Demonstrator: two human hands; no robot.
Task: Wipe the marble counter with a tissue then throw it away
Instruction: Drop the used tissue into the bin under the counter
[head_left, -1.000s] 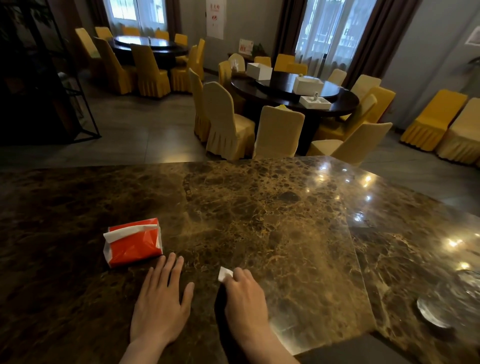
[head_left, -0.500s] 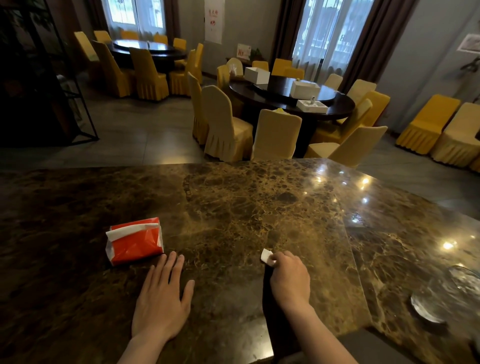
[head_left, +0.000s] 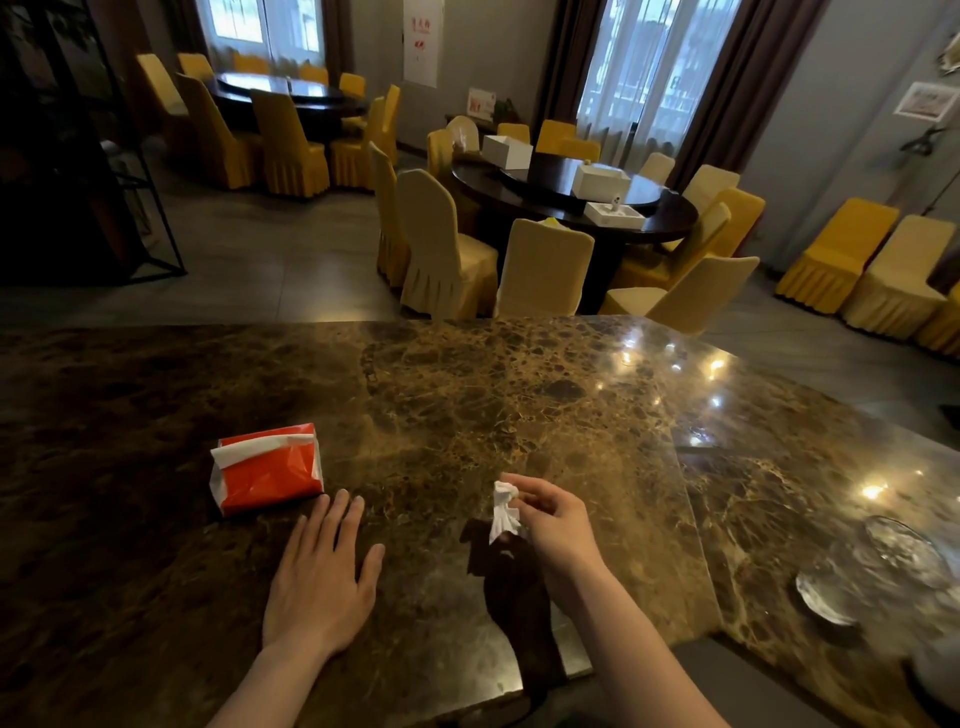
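Table: a long brown marble table (head_left: 519, 405), glossy, with ceiling lights mirrored on its right part.
Tissue pack: a red and white soft tissue pack (head_left: 267, 467) lies flat on the table, toward the left.
Left hand: the left hand (head_left: 319, 577) rests palm down on the marble just right of the tissue pack and nearer the person, fingers spread and flat, holding nothing; the fingertips come close to the pack's near right corner, and I cannot tell whether they touch it.
Tissue: a crumpled white tissue (head_left: 504, 512) hangs in the air well to the right of the tissue pack, lifted clear of the marble, its loose end drooping over a dark shadow on the stone.
Right hand: the right hand (head_left: 553, 525) is raised above the table to the right of the tissue pack, thumb and forefinger pinched on the top of the tissue, the other fingers loosely curled.
Glass dishes: clear glass dishes (head_left: 883, 566) sit on the table far to the right of the tissue pack, near the frame edge; their exact shape is hard to make out.
Room behind: beyond the table, past the tissue pack, stand dark round dining tables ringed by chairs in yellow covers (head_left: 447, 244); white boxes (head_left: 600, 179) sit on the nearer round table.
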